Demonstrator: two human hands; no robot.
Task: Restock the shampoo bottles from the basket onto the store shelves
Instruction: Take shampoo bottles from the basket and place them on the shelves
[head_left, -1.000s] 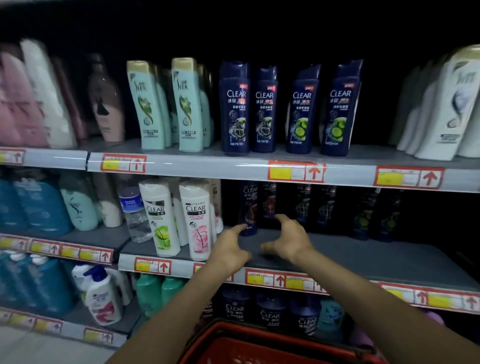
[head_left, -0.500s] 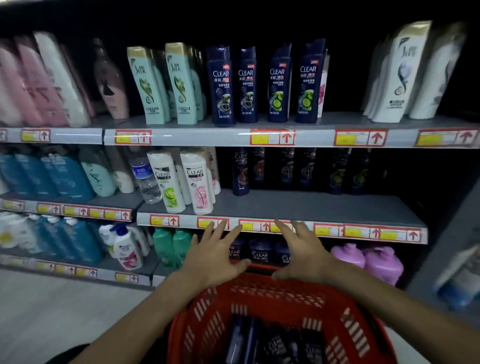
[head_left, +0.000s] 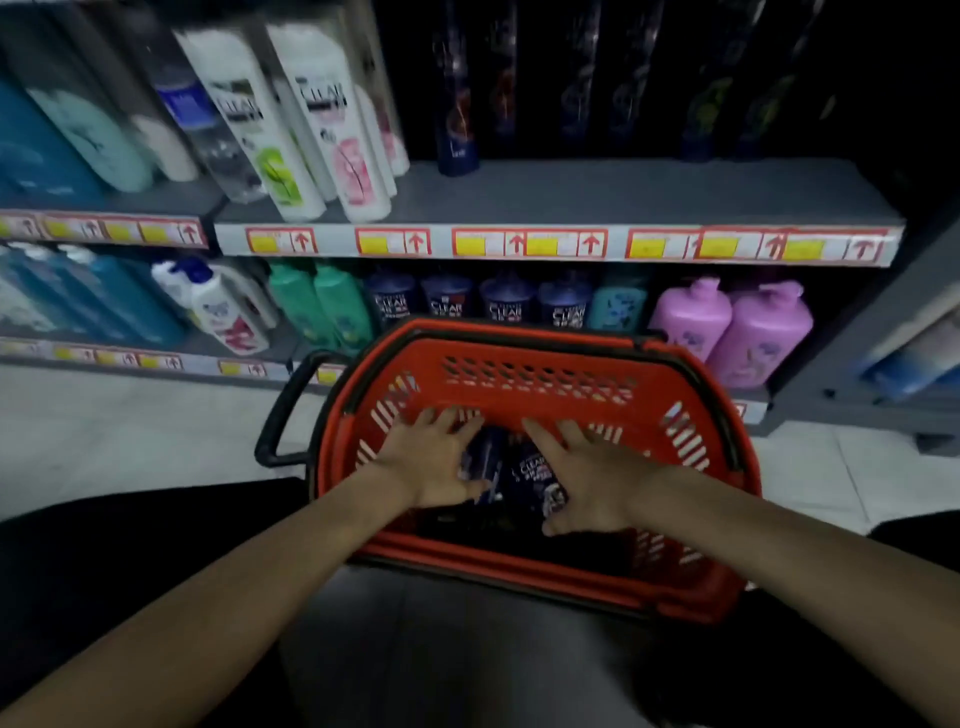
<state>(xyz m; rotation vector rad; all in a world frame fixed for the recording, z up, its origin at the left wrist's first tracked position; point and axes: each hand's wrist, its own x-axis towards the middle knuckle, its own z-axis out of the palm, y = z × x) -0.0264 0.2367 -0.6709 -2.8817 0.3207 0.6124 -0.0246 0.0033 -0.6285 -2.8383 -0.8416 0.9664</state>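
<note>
A red plastic basket (head_left: 540, 382) sits on the floor below me, in front of the shelves. Dark blue shampoo bottles (head_left: 524, 475) lie inside it. My left hand (head_left: 434, 460) and my right hand (head_left: 589, 478) are both down in the basket, fingers spread, resting over the bottles; neither has closed around one. The grey middle shelf (head_left: 649, 192) above the basket has a bare front, with a row of dark bottles (head_left: 457, 104) standing at its back.
White bottles (head_left: 311, 119) stand at the left of the middle shelf. The bottom shelf holds dark blue bottles (head_left: 449, 301), green bottles (head_left: 317, 301) and pink pump bottles (head_left: 756, 332). The basket's black handle (head_left: 283, 410) sticks out left. Pale tiled floor (head_left: 130, 426) lies left.
My view dropped from the shelves to the basket. Both hands came down from the middle shelf's edge and reached into the basket onto the bottles.
</note>
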